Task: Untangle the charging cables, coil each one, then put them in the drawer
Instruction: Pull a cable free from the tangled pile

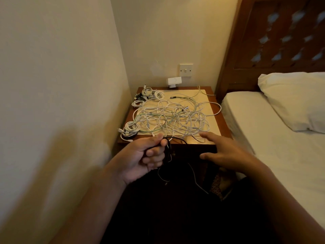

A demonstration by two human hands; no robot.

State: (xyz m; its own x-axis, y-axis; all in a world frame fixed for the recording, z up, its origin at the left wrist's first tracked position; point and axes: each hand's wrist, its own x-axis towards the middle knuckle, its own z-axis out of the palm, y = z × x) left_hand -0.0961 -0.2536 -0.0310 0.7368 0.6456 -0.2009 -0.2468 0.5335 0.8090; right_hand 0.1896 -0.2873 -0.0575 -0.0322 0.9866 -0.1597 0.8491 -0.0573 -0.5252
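Observation:
A loose tangle of white and pale green cables (173,118) covers the top of a wooden bedside table (220,118). Coiled white cables lie at the table's back left (149,95) and front left corner (130,130). My left hand (146,158) grips a black cable (168,150) in front of the table's front edge; its loops hang down below the hand. My right hand (225,152) hovers with fingers spread over the table's front right edge, holding nothing. The table's front is in shadow, and no drawer can be made out there.
A wall stands close on the left. A bed with a white sheet (274,138) and pillow (295,101) lies right of the table, under a wooden headboard (274,41). A wall switch (186,69) and a small white device (174,82) sit behind the table.

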